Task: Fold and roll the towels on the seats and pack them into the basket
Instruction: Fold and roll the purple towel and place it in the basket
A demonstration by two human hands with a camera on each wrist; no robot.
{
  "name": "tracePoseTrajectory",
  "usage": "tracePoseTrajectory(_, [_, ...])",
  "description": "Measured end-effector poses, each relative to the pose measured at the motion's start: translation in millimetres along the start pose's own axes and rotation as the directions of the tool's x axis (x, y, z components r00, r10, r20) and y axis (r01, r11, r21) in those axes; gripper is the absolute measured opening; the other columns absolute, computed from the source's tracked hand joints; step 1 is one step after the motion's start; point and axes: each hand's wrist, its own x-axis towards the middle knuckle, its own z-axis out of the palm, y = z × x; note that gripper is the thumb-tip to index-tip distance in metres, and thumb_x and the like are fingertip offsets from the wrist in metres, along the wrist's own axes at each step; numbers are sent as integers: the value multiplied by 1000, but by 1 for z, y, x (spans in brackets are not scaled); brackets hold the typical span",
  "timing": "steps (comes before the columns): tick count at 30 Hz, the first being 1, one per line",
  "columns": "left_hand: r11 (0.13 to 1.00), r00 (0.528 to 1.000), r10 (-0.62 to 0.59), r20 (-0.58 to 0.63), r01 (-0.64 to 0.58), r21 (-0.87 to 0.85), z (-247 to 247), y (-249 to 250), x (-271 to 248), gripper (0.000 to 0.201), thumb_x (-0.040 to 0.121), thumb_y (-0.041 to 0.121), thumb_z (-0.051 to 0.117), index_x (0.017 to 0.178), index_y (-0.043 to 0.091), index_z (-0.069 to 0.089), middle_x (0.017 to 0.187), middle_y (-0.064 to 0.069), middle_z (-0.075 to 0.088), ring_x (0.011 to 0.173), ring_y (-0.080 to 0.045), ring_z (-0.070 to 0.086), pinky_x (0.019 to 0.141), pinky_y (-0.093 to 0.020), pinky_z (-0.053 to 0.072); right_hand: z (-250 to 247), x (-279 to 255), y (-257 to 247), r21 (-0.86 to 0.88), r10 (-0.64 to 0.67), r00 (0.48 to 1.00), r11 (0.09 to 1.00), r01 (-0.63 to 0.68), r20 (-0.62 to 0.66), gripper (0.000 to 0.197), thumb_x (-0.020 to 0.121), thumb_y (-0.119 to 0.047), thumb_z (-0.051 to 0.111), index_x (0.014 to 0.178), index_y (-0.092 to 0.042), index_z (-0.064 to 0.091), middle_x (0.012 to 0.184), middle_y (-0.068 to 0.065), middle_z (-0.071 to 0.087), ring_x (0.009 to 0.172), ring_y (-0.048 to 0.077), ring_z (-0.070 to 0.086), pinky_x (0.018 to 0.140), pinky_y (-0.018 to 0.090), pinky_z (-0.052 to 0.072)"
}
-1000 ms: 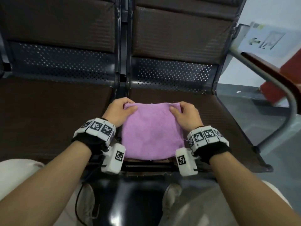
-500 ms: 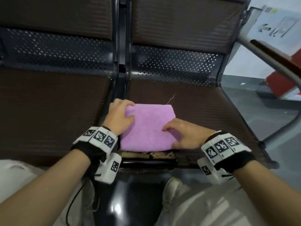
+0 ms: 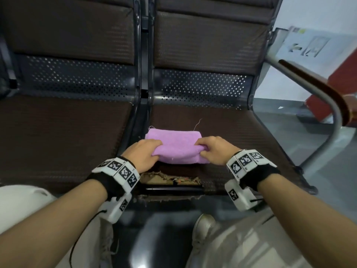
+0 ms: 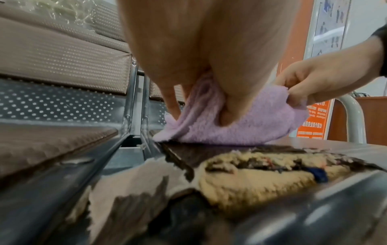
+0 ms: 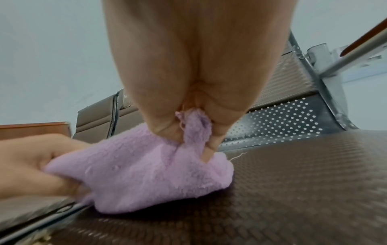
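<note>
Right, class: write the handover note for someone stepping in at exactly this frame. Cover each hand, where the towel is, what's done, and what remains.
Left hand: grips the near-left edge of the purple towel, fingers curled into the cloth.
Right hand: pinches the near-right edge, lifting it off the seat.
Towel: on the right-hand seat, near its worn front edge, already folded into a narrow band; a loose thread trails from its far side.
Done: folding, by the look of it.
Left: roll the band away from you, then pack it. No basket shows in any view, so locate it first.
</note>
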Motion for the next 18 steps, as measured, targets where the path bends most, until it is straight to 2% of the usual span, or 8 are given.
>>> tracePoseTrajectory(2, [991,1000,-31,-2,30,-127,-5,1,3,23,80,10,57,100,19,63,100,-5,66,94,-26,60,80,-32,47,4,-3,-2,-36,13,993,999,-9,115,52,80,-28,70,128,-17,53,119,2,60,109,21,56,91,23,39])
tracePoseTrajectory(4, [978,1000,-13,17,16,-206,-9,-1,7,22,81,9,61,102,16,65,99,-4,67,93,-22,61,81,-30,47,12,-3,-2,-83,48,985,996,-34,167,67,73,-37,78,129,-17,48,122,1,55,111,21,52,99,33,40])
tracePoseTrajectory(6, [966,999,-13,37,22,-257,-13,-3,9,16,84,11,63,100,13,65,96,-4,67,91,-19,61,79,-29,47,15,1,1,-86,59,994,995,-51,92,54,76,-30,75,123,-18,51,117,6,58,108,27,54,97,36,42])
tracePoseTrajectory(8, [950,998,-39,54,53,-308,-17,-8,13,12,85,13,65,96,9,65,90,-5,66,87,-20,60,77,-33,46,12,6,5,7,57,998,998,-57,2,37,79,-21,67,114,-16,56,107,9,63,101,29,59,87,30,45])
tracePoseTrajectory(10, [921,994,-80,72,101,-375,-20,-14,18,9,86,11,65,95,8,64,86,-4,64,84,-19,58,77,-36,46,5,12,8,133,87,995,988,-79,-53,31,78,-20,64,108,-17,58,102,5,65,94,24,60,77,26,44])
tracePoseTrajectory(13, [864,978,-177,108,207,-459,-21,-23,27,10,88,10,62,98,10,63,84,-1,62,81,-17,56,74,-37,47,0,27,13,292,163,977,949,-117,-140,26,77,-26,68,101,-25,57,96,-2,63,88,16,58,72,25,41])
tracePoseTrajectory(15, [832,964,-240,118,267,-486,-19,-30,35,9,89,12,60,98,12,61,87,-3,62,82,-19,57,75,-38,47,1,39,17,369,220,955,920,-135,-198,27,78,-30,71,101,-24,58,95,-2,63,87,16,59,74,28,44])
tracePoseTrajectory(18, [838,942,-322,98,332,-433,-17,-38,47,9,88,16,61,97,18,59,95,-8,65,89,-25,60,83,-38,47,6,62,20,509,280,936,850,-138,-212,37,80,-31,74,110,-15,59,106,5,65,99,22,61,91,38,48])
